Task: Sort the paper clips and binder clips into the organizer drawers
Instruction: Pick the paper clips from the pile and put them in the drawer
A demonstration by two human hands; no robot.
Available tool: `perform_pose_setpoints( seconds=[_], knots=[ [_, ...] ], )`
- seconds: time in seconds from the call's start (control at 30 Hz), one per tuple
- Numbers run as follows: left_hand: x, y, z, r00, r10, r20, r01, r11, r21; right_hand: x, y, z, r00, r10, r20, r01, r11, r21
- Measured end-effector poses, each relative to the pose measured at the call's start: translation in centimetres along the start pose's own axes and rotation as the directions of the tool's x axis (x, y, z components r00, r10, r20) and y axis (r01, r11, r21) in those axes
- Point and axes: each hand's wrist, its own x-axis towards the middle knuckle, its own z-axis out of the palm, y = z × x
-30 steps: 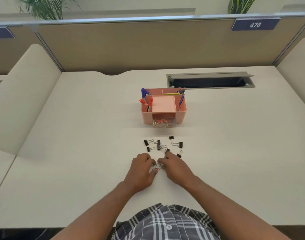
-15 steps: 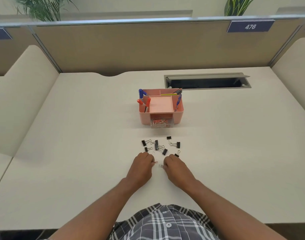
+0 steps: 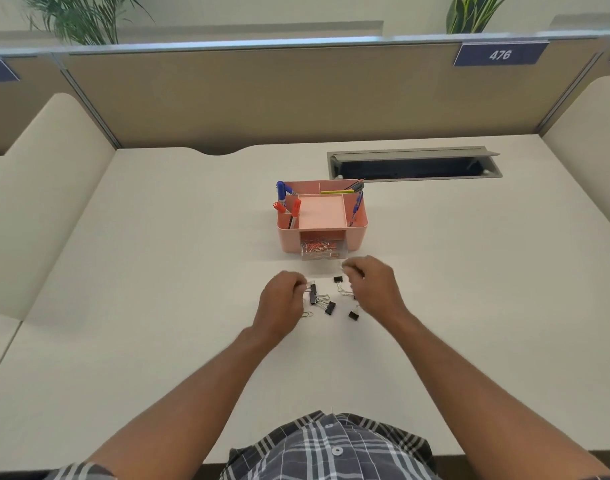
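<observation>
A pink desk organizer (image 3: 322, 220) stood at the centre of the frame on a pale worktop (image 3: 158, 271), its clear lower drawer (image 3: 322, 251) pulled partly out toward the camera and holding a heap of orange and silver paper clips (image 3: 319, 247). Blue and red pens (image 3: 287, 204) leaned in its left compartments, with a blue pen (image 3: 357, 206) on the right and a yellow pencil (image 3: 336, 191) lying across the back.

Just below the organizer, black binder clips (image 3: 320, 299) with silver wire handles lay scattered in a loose cluster at mid-frame, one (image 3: 337, 279) apart toward the drawer and another (image 3: 353, 315) lower right. A single loose paper clip (image 3: 307, 314) rested on the worktop beside the left wrist.

The left hand (image 3: 281, 303) was curled above the cluster, thumb and forefinger pinching something small and pale at its tips; what it was could not be made out. The right hand (image 3: 374, 289) was raised between the cluster and the drawer, fingers drawn together in a pinch; whether it held a clip could not be told, and it hid part of the clips beneath it.

Behind the organizer, an open cable hatch (image 3: 414, 164) was set into the worktop at upper right. A tan partition (image 3: 262, 98) bearing a blue plate marked 476 (image 3: 500, 54) closed the top of the frame.
</observation>
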Motion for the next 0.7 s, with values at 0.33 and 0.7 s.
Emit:
perform_pose_setpoints(
  seconds=[0.33, 0.7],
  knots=[
    [7.5, 3.9, -1.4, 0.999, 0.03, -0.033, -0.029, 0.999, 0.024, 6.1, -3.6, 0.2, 0.998, -0.058, 0.017, 0.06, 0.991, -0.123],
    [1.9, 0.1, -0.3, 0.994, 0.089, 0.06, -0.097, 0.985, 0.146, 2.1, -1.8, -0.2, 0.999, -0.033, -0.027, 0.034, 0.999, 0.03]
  ],
)
